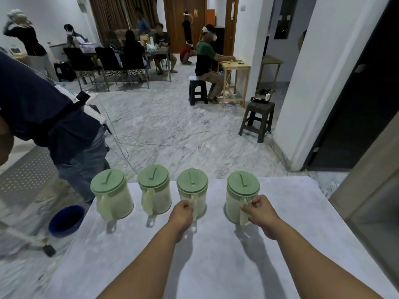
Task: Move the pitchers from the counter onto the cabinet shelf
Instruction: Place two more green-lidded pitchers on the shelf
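Green-lidded pitchers line the counter [194, 266] — left hand [181, 216] grips the third pitcher's handle [192, 207], right hand [261, 211] the fourth pitcher's handle [245, 210]

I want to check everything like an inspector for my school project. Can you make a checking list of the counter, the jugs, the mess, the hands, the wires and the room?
Surface: pale counter, bare near the camera, with shadows of the arms.
Job's things: four green-lidded pitchers in a row at the far edge, all upright, handles toward the person: first pitcher, second pitcher, third pitcher, fourth pitcher.
Clutter: nothing seen on the counter.
Hands: left hand grips the third pitcher's handle; right hand grips the fourth pitcher's handle, fingers curled.
Cables: thin wires trail over the floor.
Surroundings: marble floor, blue bucket, brown stool, people at tables, a person standing at left.
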